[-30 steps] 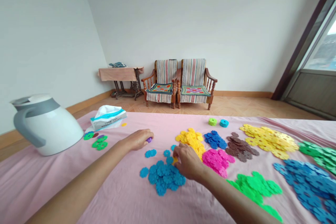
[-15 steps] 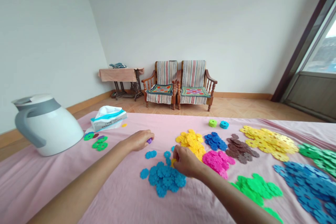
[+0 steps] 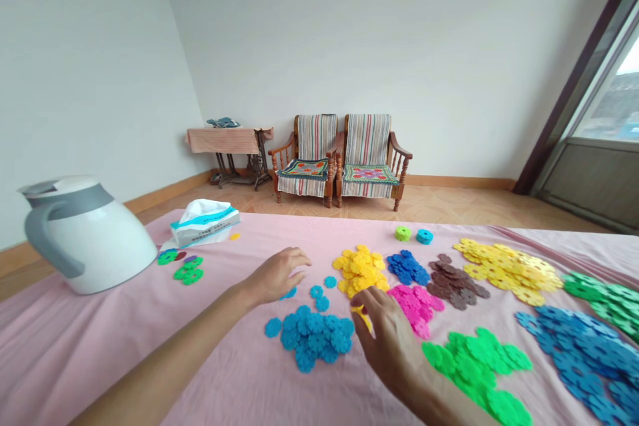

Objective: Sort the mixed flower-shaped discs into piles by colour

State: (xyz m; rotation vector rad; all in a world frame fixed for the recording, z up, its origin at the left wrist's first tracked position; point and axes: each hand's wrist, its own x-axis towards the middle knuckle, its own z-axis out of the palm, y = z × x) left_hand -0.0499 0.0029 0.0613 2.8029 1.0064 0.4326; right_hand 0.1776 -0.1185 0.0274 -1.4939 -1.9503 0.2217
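Observation:
My left hand (image 3: 278, 275) hovers over the pink cloth, fingers stretched out and thumb apart, with nothing visible in it. A light-blue flower disc (image 3: 288, 293) shows partly beneath it. My right hand (image 3: 387, 331) is open with bent fingers. A yellow flower disc (image 3: 363, 317) shows in the gap between its thumb and index finger; whether they touch it I cannot tell. Just beyond lies the yellow pile (image 3: 360, 266), and the pink pile (image 3: 418, 306) is beside the knuckles. Between the hands are loose light-blue discs (image 3: 322, 304) and the light-blue pile (image 3: 315, 338).
On the right are green (image 3: 479, 359), brown (image 3: 454, 283), dark-blue (image 3: 408, 267) and larger yellow (image 3: 509, 269) piles. Two small disc stacks, lime (image 3: 403, 233) and blue (image 3: 424, 236), stand behind. A white jug (image 3: 110, 246) and tissue box (image 3: 204, 229) are at left.
My left hand has opened from a closed grip; the purple piece by its fingers is out of sight. My right hand has moved right and nearer me, its fingers loosening, uncovering light-blue discs.

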